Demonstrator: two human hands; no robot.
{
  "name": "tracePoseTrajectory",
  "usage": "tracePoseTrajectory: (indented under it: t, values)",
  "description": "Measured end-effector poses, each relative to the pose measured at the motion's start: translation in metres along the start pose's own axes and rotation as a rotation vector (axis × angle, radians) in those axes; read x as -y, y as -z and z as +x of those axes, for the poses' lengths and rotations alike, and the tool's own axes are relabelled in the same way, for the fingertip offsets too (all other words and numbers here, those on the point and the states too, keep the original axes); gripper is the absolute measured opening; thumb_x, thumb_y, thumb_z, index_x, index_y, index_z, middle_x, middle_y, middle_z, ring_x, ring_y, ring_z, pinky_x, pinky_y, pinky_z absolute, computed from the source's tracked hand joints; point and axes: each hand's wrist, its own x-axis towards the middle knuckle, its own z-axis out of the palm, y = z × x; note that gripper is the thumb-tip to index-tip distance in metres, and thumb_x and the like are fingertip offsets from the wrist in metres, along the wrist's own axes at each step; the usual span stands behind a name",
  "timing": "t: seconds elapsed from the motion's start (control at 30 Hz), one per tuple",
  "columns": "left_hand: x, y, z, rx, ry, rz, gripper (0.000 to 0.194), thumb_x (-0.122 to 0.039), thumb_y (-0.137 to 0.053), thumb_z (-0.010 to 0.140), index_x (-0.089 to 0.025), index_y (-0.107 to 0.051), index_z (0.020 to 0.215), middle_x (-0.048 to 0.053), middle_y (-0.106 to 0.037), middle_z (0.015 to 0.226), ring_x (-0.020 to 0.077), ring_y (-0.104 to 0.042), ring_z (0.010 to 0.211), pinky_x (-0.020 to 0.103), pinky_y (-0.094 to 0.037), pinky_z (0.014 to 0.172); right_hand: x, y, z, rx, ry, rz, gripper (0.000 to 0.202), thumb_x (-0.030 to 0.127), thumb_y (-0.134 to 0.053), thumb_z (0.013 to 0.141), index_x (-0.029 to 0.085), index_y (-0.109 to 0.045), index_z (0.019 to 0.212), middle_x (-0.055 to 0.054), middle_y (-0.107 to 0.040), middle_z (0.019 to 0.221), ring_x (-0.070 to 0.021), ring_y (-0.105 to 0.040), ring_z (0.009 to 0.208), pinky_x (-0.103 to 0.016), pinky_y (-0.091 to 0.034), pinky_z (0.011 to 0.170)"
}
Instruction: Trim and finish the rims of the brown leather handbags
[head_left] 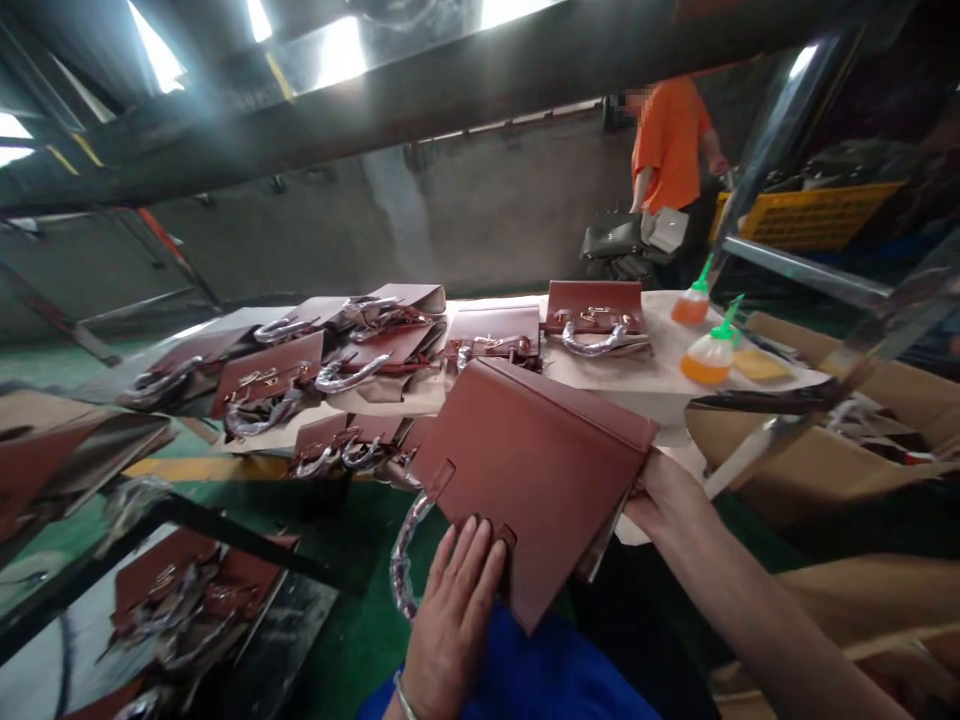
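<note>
Left hand (456, 605): fingers extended flat on a reddish-brown, leather-like boxy handbag (540, 465); thumb hidden, pinch cannot be told. Right hand (664, 495) grips its right edge, presumably bearing weight while the left steadies. Handbag aloft before near edge of pale-topped bench (622, 376); curved, clear-plastic-wrapped handle (403, 560) hangs left.

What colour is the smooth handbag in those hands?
The smooth handbag is reddish brown, best seen in the head view.
</note>
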Motion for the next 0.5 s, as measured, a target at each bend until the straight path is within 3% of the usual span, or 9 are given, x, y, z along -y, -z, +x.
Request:
tracePoseTrajectory:
  t: [0.07, 0.17, 0.27, 0.37, 0.43, 0.5]
  values:
    - [0.012, 0.018, 0.008, -0.078, -0.019, 0.007, 0.054, 0.005, -0.034, 0.074, -0.007, -0.029, 0.127, 0.015, -0.048, 0.119, 0.022, -0.035, 0.118, 0.039, -0.027, 0.1, 0.004, 0.007, -0.003, 0.018, 0.075, -0.109, 0.008, 0.025, -0.054, 0.066, 0.018, -0.05, 0.067, 0.003, -0.057, 0.053, -0.0132, -0.053, 0.047, -0.022, -0.044, 0.042]
    - [0.03, 0.052, 0.025, -0.131, 0.037, 0.02, 0.049, 0.0, -0.04, 0.074, -0.007, -0.036, 0.123, 0.012, -0.054, 0.112, 0.0169, -0.043, 0.111, 0.029, -0.032, 0.098, 0.02, 0.018, -0.012, 0.147, 0.274, -0.572, 0.021, 0.04, -0.053, 0.068, 0.019, -0.054, 0.07, -0.002, -0.06, 0.06, -0.019, -0.057, 0.059, -0.027, -0.046, 0.051]
    - [0.045, 0.089, 0.045, 0.022, 0.075, -0.089, 0.038, -0.013, -0.041, 0.079, -0.014, -0.045, 0.116, 0.007, -0.058, 0.107, 0.0137, -0.053, 0.098, 0.021, -0.042, 0.087, 0.042, 0.026, -0.023, 0.228, 0.418, -1.045, 0.027, 0.046, -0.048, 0.069, 0.02, -0.056, 0.067, -0.005, -0.062, 0.065, -0.0235, -0.058, 0.071, -0.03, -0.046, 0.06]
    - [0.055, 0.114, 0.063, 0.195, 0.204, -0.269, 0.031, -0.022, -0.041, 0.081, -0.021, -0.051, 0.11, 0.002, -0.062, 0.1, 0.0126, -0.059, 0.087, 0.015, -0.047, 0.074, 0.056, 0.035, -0.026, 0.322, 0.385, -1.302, 0.032, 0.048, -0.04, 0.07, 0.02, -0.056, 0.065, -0.005, -0.061, 0.06, -0.0221, -0.059, 0.062, -0.029, -0.045, 0.056]
    - [0.062, 0.117, 0.072, 0.317, 0.324, -0.426, 0.028, -0.025, -0.039, 0.082, -0.022, -0.055, 0.104, 0.001, -0.064, 0.093, 0.0128, -0.06, 0.079, 0.015, -0.047, 0.068, 0.055, 0.044, -0.021, 0.417, 0.232, -1.386, 0.033, 0.048, -0.038, 0.069, 0.021, -0.056, 0.061, -0.004, -0.06, 0.054, -0.0196, -0.057, 0.049, -0.027, -0.043, 0.045]
    - [0.067, 0.107, 0.075, 0.463, 0.436, -0.596, 0.028, -0.026, -0.037, 0.083, -0.019, -0.058, 0.099, 0.001, -0.064, 0.084, 0.013, -0.059, 0.073, 0.016, -0.046, 0.064, 0.044, 0.057, -0.012, 0.361, 0.238, -1.419, 0.03, 0.044, -0.043, 0.067, 0.021, -0.055, 0.053, -0.003, -0.057, 0.046, -0.0175, -0.053, 0.039, -0.026, -0.039, 0.039]
